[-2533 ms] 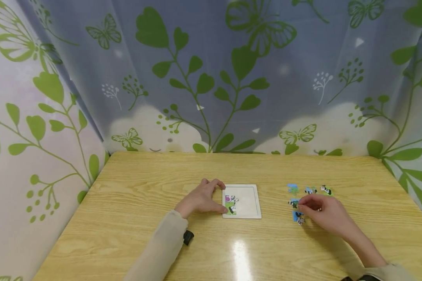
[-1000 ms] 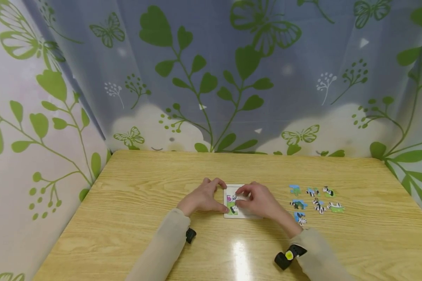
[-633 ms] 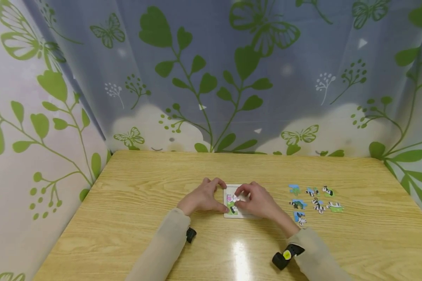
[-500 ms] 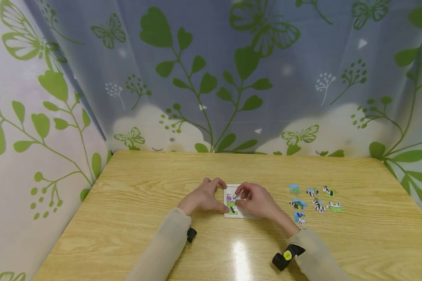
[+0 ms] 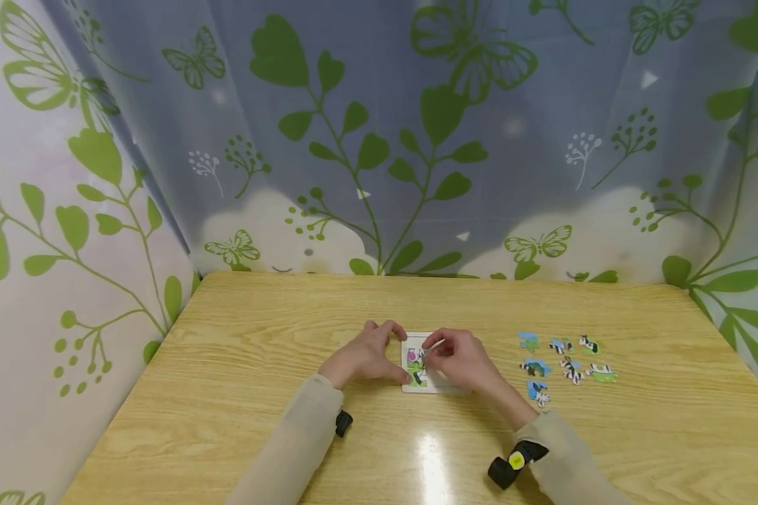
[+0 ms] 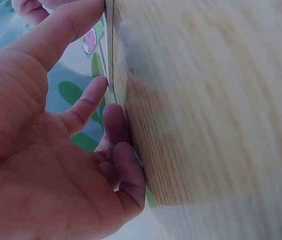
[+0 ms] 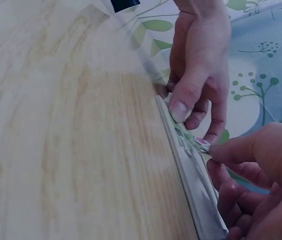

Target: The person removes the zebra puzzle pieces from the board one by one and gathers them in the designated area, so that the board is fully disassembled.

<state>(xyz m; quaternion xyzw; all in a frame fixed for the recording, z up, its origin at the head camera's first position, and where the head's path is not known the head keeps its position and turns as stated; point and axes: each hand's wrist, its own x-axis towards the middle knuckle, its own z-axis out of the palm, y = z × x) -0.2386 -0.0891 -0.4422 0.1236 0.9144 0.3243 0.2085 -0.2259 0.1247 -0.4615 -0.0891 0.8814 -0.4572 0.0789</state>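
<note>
A small white puzzle tray [image 5: 445,385] lies mid-table, with fitted picture pieces [image 5: 420,380] along its left side, green, with a panda-like black-and-white figure. My left hand [image 5: 366,358] holds the tray at its left edge, thumb at the near corner and forefinger at the far one. Over the tray, my right hand [image 5: 464,360] pinches a puzzle piece [image 7: 202,145] between thumb and fingertips. In the right wrist view that piece is tilted, its edge close to the fitted pieces. The right fingers hide much of the tray's middle in the head view.
Several loose puzzle pieces lie to the right, among them a zebra-striped piece [image 5: 571,370], a blue-and-green piece [image 5: 528,341] and a white-and-green piece [image 5: 602,372]. A patterned curtain [image 5: 379,140] hangs behind the wooden table [image 5: 259,330].
My right hand has come left from the loose pieces to the tray with a piece in its fingertips. Lately it has shifted only slightly there. My left hand has kept its place.
</note>
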